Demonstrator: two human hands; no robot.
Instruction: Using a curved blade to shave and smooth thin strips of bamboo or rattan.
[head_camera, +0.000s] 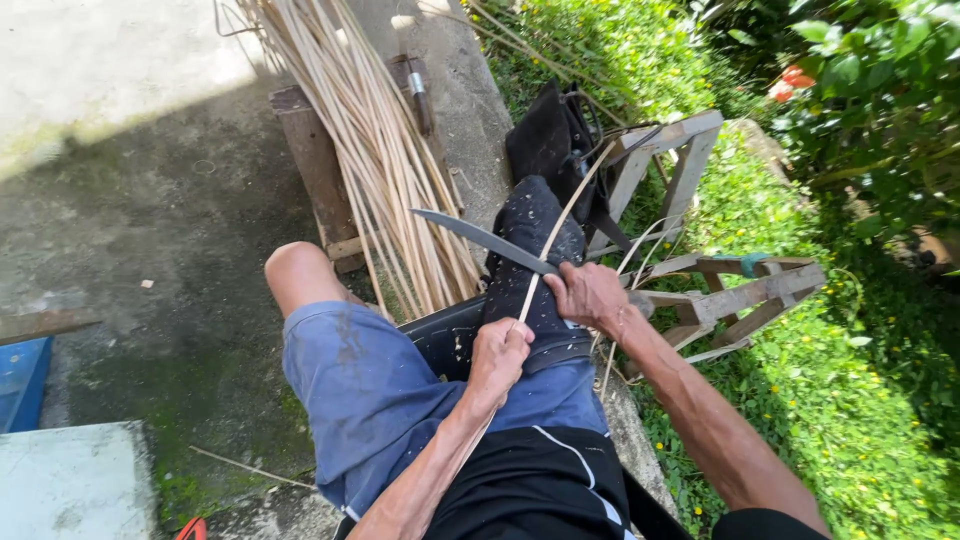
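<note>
My right hand grips the handle of a long curved knife, its blade pointing left over my knee. My left hand pinches a thin pale cane strip that runs up under the blade and away to the upper right. Both hands rest over a dark speckled cloth laid on my right thigh. I am seated in blue shorts, with my left knee bare.
A bundle of several long pale cane strips leans across a wooden bench ahead. A wooden frame and a black bag stand at the right, beside green plants. Concrete ground lies to the left.
</note>
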